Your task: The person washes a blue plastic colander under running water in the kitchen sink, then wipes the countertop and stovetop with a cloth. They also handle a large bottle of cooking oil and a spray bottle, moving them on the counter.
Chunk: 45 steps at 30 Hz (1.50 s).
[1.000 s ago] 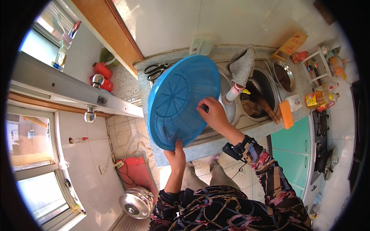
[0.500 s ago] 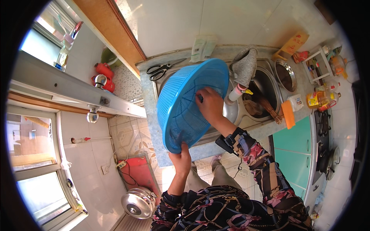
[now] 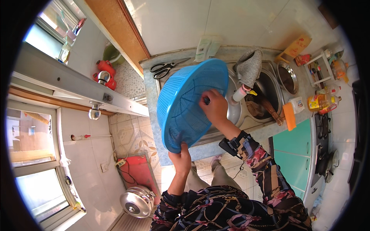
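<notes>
A large blue plastic colander (image 3: 181, 111) is tipped on its side over the sink's left part, its open mouth facing right. My left hand (image 3: 180, 157) is closed on its lower rim, thumb on the inside. My right hand (image 3: 216, 107) is in front of the mouth, fingers curled around a small dark thing (image 3: 207, 100), mostly hidden by the fingers and too small to name. Right of the colander, a grey cloth (image 3: 248, 69) drapes over the faucet, whose pink-and-white spout (image 3: 240, 93) points toward the basins.
Black-handled scissors (image 3: 162, 70) lie on the counter's left end. The right basin (image 3: 275, 86) holds a brownish brush-like bundle (image 3: 269, 109). Nearby are a steel bowl (image 3: 288, 78), an orange cloth (image 3: 289, 116) and oil bottles (image 3: 318, 102). A lidded steel pot (image 3: 135, 203) stands lower left.
My right hand has shifted slightly right and down, back from the colander's mesh, and more of the dark thing shows. The left hand keeps its hold and the colander stays almost unmoved.
</notes>
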Each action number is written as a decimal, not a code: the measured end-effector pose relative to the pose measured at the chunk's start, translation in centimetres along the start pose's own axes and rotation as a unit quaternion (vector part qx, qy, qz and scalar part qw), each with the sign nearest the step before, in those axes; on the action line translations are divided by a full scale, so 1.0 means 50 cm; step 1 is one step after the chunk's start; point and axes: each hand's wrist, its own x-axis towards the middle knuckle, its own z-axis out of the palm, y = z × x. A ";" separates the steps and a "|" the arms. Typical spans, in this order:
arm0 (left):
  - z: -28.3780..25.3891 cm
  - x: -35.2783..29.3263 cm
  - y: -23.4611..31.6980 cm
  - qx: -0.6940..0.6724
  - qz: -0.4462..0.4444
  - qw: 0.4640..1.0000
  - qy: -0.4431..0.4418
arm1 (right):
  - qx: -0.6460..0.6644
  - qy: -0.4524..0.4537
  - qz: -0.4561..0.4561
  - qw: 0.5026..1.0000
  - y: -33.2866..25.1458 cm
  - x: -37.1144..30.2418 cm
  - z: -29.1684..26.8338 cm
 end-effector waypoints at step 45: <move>-0.002 0.017 -0.015 -0.393 -0.270 0.874 -0.090 | 0.635 -0.144 0.418 0.634 0.050 -0.105 -0.116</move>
